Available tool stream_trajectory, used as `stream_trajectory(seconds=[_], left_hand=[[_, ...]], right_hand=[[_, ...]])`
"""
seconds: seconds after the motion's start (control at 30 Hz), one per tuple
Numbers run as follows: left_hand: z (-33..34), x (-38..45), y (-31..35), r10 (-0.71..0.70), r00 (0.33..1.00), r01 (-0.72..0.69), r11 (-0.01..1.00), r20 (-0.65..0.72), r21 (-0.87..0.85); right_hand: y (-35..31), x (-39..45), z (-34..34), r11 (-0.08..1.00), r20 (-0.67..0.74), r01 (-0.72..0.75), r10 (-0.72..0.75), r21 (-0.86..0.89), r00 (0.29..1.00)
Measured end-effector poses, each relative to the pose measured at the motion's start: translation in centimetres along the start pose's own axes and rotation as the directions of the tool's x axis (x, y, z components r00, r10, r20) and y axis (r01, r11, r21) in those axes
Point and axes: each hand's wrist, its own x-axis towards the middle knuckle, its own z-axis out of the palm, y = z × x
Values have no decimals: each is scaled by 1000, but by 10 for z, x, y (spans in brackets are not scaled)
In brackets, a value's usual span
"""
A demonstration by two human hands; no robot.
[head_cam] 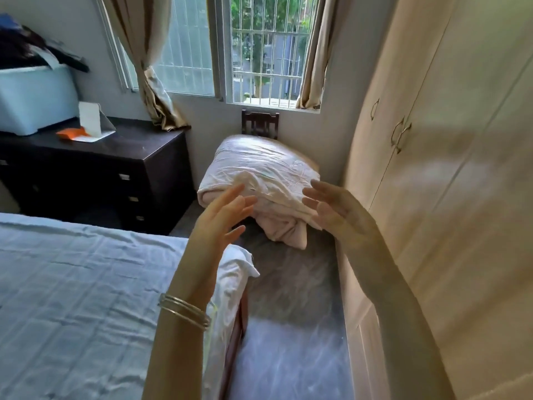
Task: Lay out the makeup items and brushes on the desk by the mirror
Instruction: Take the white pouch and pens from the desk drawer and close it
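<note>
Left of the grips: bed sheet (86,284), matt creased cloth; metal bangles (184,311), shiny. Ahead: folded quilt (259,174), wrinkled pale cloth. Far left: dresser (115,166), dark smooth wood; tub (34,96), matt plastic. Right: wardrobe (461,168), smooth, metal handles (399,134).

I see both forearms raised in front of the camera. My left hand (222,215) and right hand (334,210) face each other palm to palm, well apart, fingers straight and slightly spread, holding nothing. Bangles (184,311) circle the left wrist.
</note>
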Motion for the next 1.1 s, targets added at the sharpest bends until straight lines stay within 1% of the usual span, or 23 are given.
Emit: stream_trajectory(seconds=[0.03,0.17,0.3,0.4,0.57,0.77,0.93,1.03,1.1], left_hand=[[0,19,-2,-9,1000,9,1000,0,0],[-4,80,-8,-8,1000,8,1000,3,16],[-11,126,-18,-66,997,67,997,-41,32],[-13,162,-26,-61,997,64,996,-57,56],[-7,229,-45,-49,992,59,995,-115,78],[24,324,-59,-73,981,90,992,-179,84],[34,379,-71,-73,947,101,992,-313,75],[27,406,-72,-109,910,139,989,-400,47],[14,421,-80,-52,903,93,993,-427,76]], right_hand=[[3,18,2,1000,5,3,-3,-3,1000],[27,81,6,999,-55,25,-24,24,998],[56,127,-2,995,-74,-20,27,93,997],[79,164,-11,990,-68,-34,44,140,997],[117,237,-31,981,-12,-52,55,185,998],[149,335,-67,970,31,-39,33,238,999],[175,415,-77,981,165,-15,-17,192,986],[195,449,-67,986,220,-40,4,162,976],[209,469,-57,984,264,-64,18,167,964]])
